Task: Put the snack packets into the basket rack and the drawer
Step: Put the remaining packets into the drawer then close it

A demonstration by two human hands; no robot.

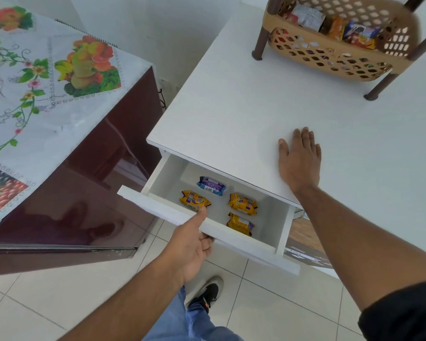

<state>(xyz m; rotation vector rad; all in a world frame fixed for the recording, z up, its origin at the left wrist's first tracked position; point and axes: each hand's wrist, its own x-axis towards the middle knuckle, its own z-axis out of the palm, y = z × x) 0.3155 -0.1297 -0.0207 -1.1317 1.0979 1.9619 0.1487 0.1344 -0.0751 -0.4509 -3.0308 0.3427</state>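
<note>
The left hand (192,244) holds the open drawer (182,215) front at the table's (231,107) near edge. The right hand (299,161) lies flat, holding nothing. Four packets (194,200) lie inside; more probably fill the rack (330,57). A fast push could pinch fingers.

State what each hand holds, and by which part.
Left hand grips the drawer by its front panel's top edge. Right hand holds nothing, lying flat on the tabletop.
</note>
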